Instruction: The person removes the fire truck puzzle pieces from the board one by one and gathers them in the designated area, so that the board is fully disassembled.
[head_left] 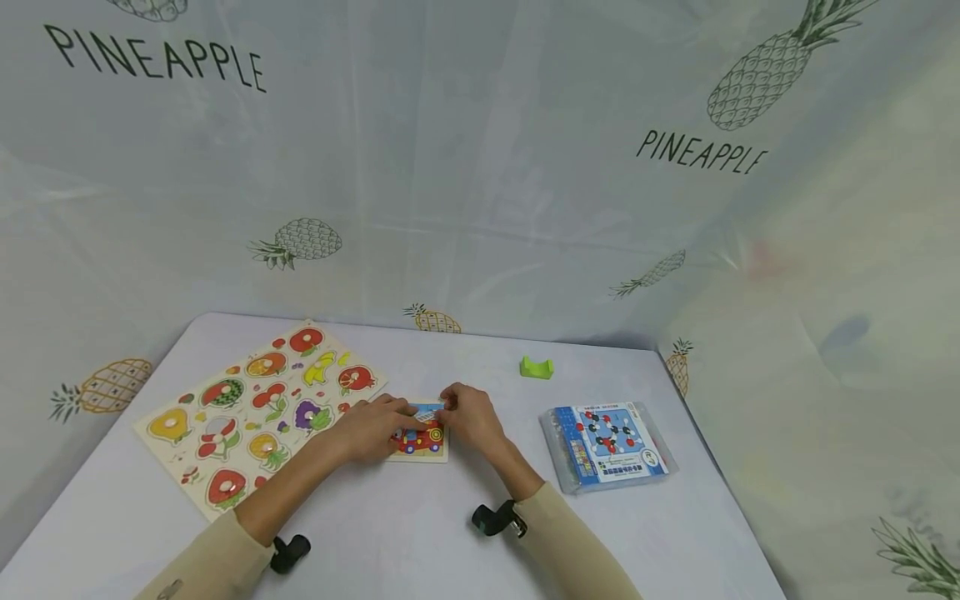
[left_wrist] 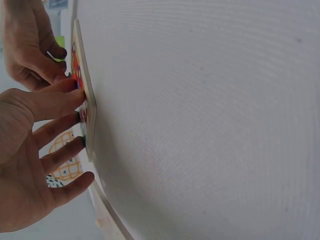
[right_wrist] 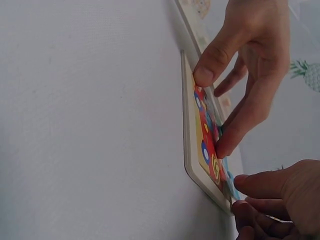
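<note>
A small wooden picture puzzle [head_left: 420,456] with a red car lies flat on the table. My left hand [head_left: 375,429] rests over its left part, thumb at the near edge and fingertips on the picture. In the left wrist view the left hand [left_wrist: 35,145] has its fingers spread and fairly straight. At the far right corner my right hand [head_left: 472,418] pinches the edge of a light-blue puzzle piece [right_wrist: 231,186] between thumb and forefinger. The right wrist view shows the right hand [right_wrist: 285,200] there, its other fingers curled; part of the piece is hidden.
A large fruit puzzle board [head_left: 247,367] lies left, partly behind the left forearm. A bright green curved block [head_left: 536,367] sits at the back. To the right lies a clear plastic case [head_left: 558,454] with a blue molecule label [head_left: 611,442]. Pineapple-print curtains [head_left: 480,167] surround the table.
</note>
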